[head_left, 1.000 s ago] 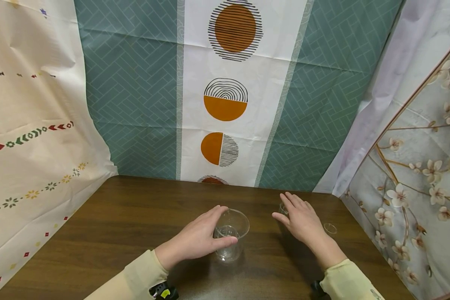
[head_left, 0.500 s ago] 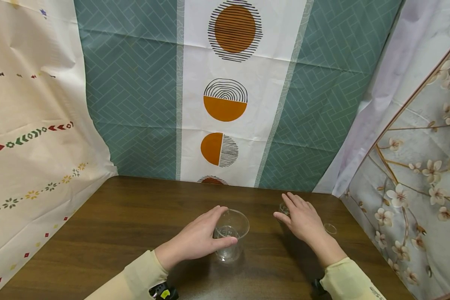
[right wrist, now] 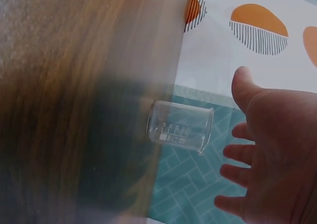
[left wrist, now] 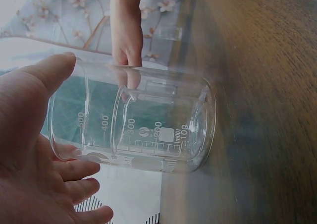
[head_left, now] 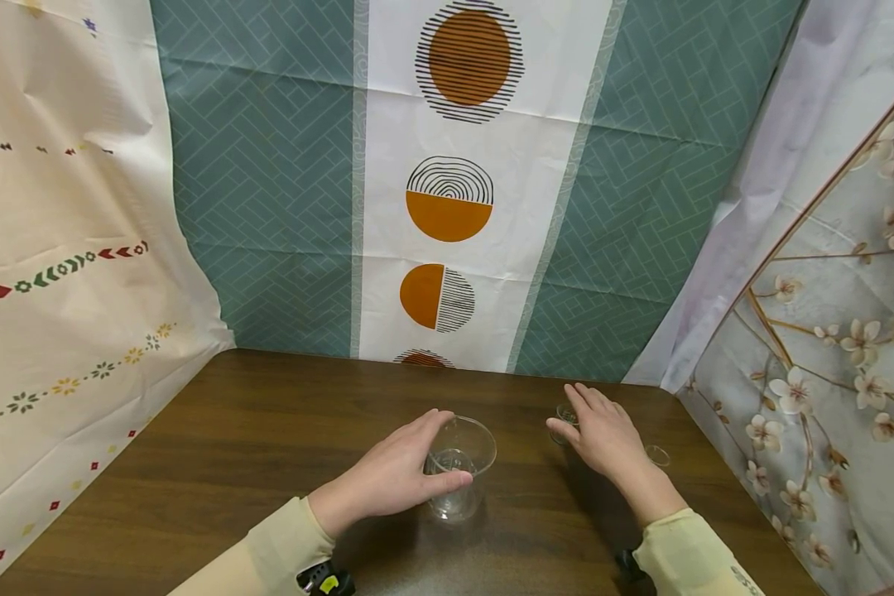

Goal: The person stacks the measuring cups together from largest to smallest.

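A large clear glass beaker [head_left: 458, 497] with white graduations stands upright on the table. Inside it sits a smaller glass beaker [left wrist: 158, 110], its rim partway up the wall. My left hand [head_left: 387, 473] holds the large beaker near its rim between thumb and forefinger, the other fingers spread beside the glass. Farther back on the right, a small glass beaker [right wrist: 181, 127] stands upright. My right hand [head_left: 602, 432] is beside it with fingers extended and thumb apart; in the right wrist view a gap shows between hand and glass. In the head view this hand partly hides the small beaker.
Another small clear glass [head_left: 657, 456] shows its round rim right of my right wrist. The brown wooden table [head_left: 268, 430] meets a patterned curtain [head_left: 447, 132] at the back. Hanging cloths border both sides, the right one [head_left: 797, 389] printed with flowers.
My right hand has drifted slightly to the right, uncovering a little more of the small beaker. The left hand and the large beaker stay in place.
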Tool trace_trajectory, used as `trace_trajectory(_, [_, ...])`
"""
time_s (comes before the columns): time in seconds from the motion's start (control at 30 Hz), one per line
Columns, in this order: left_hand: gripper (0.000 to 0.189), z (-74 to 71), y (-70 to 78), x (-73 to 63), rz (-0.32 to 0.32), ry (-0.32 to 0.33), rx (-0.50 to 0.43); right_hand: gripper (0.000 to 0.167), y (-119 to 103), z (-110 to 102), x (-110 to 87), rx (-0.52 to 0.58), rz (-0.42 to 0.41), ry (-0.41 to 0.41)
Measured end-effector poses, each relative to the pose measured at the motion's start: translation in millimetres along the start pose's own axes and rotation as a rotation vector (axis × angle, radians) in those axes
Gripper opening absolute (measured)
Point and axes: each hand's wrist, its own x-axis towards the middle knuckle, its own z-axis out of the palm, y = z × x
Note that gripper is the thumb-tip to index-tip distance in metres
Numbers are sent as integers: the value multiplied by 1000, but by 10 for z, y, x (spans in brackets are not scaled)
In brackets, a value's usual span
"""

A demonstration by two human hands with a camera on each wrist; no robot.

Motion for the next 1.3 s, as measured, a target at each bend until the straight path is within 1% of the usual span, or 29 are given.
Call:
trace_trajectory(0.3, [101, 2, -2, 4, -1, 6, 6, 82, 34, -3, 17, -3, 13, -4])
trace_trajectory(0.63, [100, 10, -4, 0, -1, 11, 8, 83, 84, -5, 35, 4, 35, -51])
trace_trajectory(0.93, [98, 10, 0, 4, 8, 15, 29, 81, 96, -11, 27, 19, 47, -57])
trace_trajectory(1.3, [98, 10, 0, 9, 10, 11, 25, 83, 155, 26, 46, -3, 59, -82])
